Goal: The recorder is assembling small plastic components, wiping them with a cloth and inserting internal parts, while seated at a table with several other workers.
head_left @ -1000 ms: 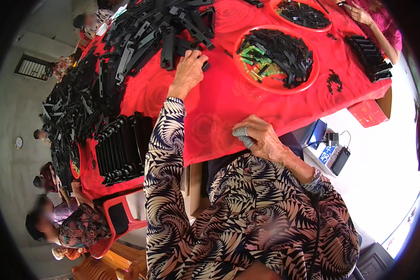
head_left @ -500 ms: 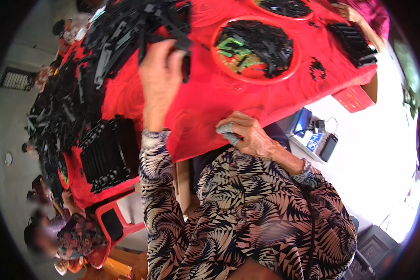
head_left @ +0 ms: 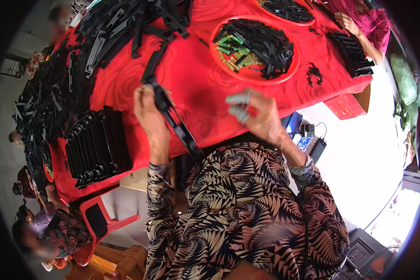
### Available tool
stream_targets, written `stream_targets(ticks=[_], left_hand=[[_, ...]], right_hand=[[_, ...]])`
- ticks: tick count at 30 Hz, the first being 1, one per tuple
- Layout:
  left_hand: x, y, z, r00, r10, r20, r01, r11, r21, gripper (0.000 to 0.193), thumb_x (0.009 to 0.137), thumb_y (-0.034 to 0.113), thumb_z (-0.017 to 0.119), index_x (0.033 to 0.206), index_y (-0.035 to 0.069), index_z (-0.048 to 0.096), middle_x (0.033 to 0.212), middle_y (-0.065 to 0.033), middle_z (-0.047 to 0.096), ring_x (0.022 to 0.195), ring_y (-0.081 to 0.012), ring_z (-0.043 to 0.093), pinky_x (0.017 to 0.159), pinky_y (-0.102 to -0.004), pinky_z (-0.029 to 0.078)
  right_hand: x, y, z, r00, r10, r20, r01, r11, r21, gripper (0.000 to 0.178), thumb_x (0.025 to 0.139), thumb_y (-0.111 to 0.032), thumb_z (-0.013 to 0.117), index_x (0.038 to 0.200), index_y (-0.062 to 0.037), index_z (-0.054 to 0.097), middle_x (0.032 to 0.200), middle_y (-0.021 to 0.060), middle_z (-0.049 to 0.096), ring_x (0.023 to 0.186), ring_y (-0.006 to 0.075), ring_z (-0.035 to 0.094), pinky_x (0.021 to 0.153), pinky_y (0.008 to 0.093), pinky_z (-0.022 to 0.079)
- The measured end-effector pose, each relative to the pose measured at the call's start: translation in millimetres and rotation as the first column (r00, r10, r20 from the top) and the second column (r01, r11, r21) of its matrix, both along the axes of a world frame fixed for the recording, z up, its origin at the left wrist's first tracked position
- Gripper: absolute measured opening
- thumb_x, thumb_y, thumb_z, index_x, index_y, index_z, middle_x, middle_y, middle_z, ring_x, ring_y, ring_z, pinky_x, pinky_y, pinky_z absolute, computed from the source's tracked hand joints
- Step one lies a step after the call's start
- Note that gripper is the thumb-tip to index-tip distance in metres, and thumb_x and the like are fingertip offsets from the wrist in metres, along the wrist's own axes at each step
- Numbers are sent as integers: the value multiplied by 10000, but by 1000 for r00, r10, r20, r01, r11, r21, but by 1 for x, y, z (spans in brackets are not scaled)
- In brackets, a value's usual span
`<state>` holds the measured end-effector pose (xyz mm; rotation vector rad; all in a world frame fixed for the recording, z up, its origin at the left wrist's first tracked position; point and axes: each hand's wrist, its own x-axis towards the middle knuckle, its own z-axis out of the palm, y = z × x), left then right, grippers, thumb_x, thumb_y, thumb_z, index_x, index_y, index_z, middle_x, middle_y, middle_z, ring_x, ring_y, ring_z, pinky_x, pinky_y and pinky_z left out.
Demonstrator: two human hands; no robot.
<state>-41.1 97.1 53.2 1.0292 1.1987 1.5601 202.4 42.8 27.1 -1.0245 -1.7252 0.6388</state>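
Note:
My left hand (head_left: 150, 116) is closed round a long, narrow black plastic part (head_left: 175, 119). The part slants from above my fingers down toward my lap, slightly blurred. Another black strip (head_left: 155, 58) lies on the red cloth just beyond that hand. Over the cloth to the right is my right hand (head_left: 263, 116), holding nothing, its fingers apart and bent. Grey wraps (head_left: 239, 106) cover some of its fingers. Farther off, a heap of loose black plastic parts (head_left: 121, 32) covers the back left of the table.
A red basin (head_left: 294, 70) holds small black and green-yellow pieces; a second basin (head_left: 289, 21) stands behind it. Black parts stand in a row (head_left: 98, 149) at left. Another person's hand (head_left: 347, 22) is near a black stack (head_left: 352, 53). A red chair (head_left: 109, 219) stands at lower left.
My left hand has come back from the heap toward me, now with a long black part in it. My right hand has risen from the table edge over the cloth, its fingers opening.

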Motion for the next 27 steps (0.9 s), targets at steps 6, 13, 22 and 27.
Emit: stream_targets(ticks=[6,13,22,27], left_hand=[[30,-70,-36,979,13,-204,-33,995,-97,246,1024,297,466,1056,58,512,749,-37,599,614,-89,541,527,-231,428],[28,-98,-32,999,-50,15,51,987,-153,228,1051,286,445,1121,78,509,805,0,567,641,-69,490,569,-210,411],[35,-128,-58,910,-244,335,320,927,-195,293,1047,246,449,1269,55,429,887,-92,604,675,-143,589,595,-263,500],[32,-106,-33,847,-227,481,384,887,-257,280,1056,267,417,1232,52,454,919,-121,615,675,-183,607,580,-291,511]], right_hand=[[26,90,0,982,-107,157,95,992,85,257,783,10,668,1038,-10,693,936,175,686,807,334,672,706,380,542],[10,122,3,812,-180,556,153,984,95,284,808,-81,609,1078,-102,696,992,231,683,938,387,666,830,473,532],[13,116,22,660,-41,750,94,995,-29,268,838,-86,554,1078,-56,671,1007,246,653,1021,408,608,885,494,498],[27,117,15,718,-45,695,38,999,25,328,788,-11,557,1092,-52,671,998,226,661,1015,389,617,858,481,503]])
